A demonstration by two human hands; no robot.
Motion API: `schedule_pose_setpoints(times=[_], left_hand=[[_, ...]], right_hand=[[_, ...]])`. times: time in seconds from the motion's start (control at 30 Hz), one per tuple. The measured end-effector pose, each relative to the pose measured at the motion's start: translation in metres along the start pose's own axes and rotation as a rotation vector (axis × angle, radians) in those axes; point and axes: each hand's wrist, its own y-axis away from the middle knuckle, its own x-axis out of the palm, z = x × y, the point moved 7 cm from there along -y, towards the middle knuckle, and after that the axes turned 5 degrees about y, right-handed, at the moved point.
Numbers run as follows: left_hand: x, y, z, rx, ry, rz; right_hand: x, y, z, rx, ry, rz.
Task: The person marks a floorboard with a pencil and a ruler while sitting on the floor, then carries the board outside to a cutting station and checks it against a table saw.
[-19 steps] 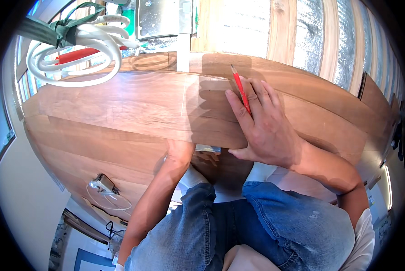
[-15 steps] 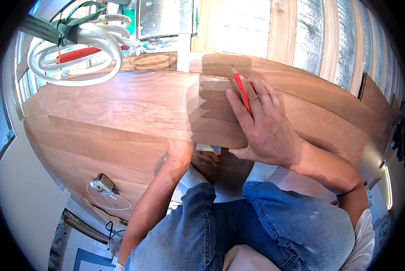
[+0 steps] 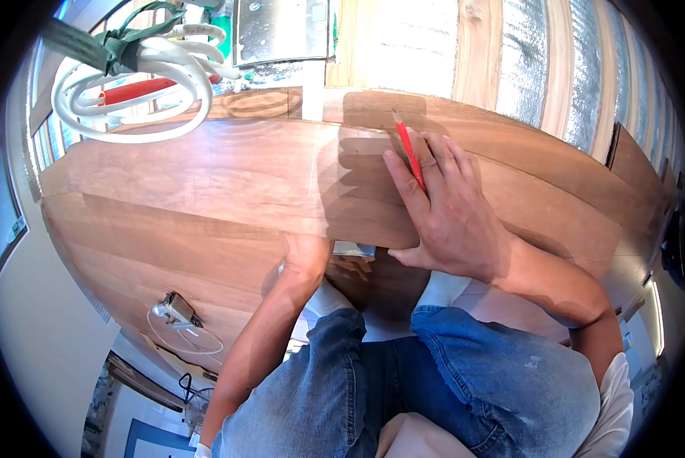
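Observation:
My right hand [image 3: 453,214] rests on a loose wooden plank [image 3: 190,168], its thumb at the near edge and fingers bent over the top, with a red pencil [image 3: 410,156] held between two fingers. A thin pale line runs across the plank left of that hand. My left hand [image 3: 304,259] reaches beneath the plank's near edge, so its fingers are hidden. Between the hands, a small shiny piece [image 3: 354,249] shows under the edge, over the wooden floor boards [image 3: 167,244].
Battens [image 3: 476,61] with foil between them lie beyond the boards. A coiled white cable [image 3: 129,122] with green tape and a red tube is at upper left, beside a metal plate [image 3: 277,30]. A socket fitting [image 3: 176,311] with wire sits at lower left.
The view has shifted very slightly, most visibly around the cable coil. My hands, the plank and the pencil otherwise look the same.

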Motion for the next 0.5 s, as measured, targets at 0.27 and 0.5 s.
schedule_pose_setpoints(times=[0.27,0.5], left_hand=[[-0.049,0.07,0.031,0.051,-0.448,-0.073],[-0.124,0.166,0.14,-0.115,-0.359,-0.113]], right_hand=[[-0.012,-0.004,-0.001,0.004,0.069,0.016],[-0.009,-0.021,-0.017,-0.02,0.199,-0.046]])
